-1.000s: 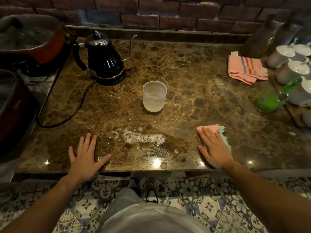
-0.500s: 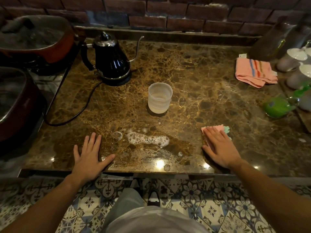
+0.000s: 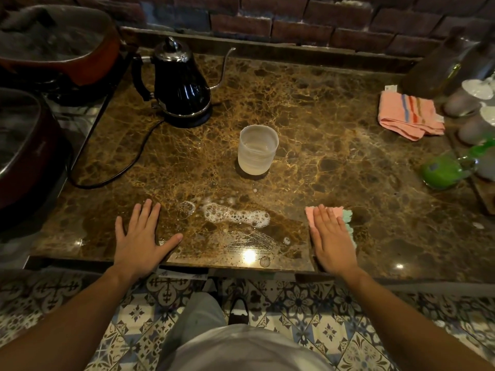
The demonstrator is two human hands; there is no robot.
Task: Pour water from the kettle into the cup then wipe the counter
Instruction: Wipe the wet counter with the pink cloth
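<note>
While suds [image 3: 235,216] still lay unwiped at the worktop's [image 3: 334,145] six o'clock, the right hand [image 3: 333,241] stayed flat-fingered on the cloth [image 3: 312,214], left hand [image 3: 140,238] spread flat; cup [image 3: 257,149] already held water.

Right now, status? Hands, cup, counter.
Left hand flat on counter, empty. Right hand flat on cloth. Cup upright, water in; kettle on base. Foam unwiped between hands, nothing blocking.
</note>
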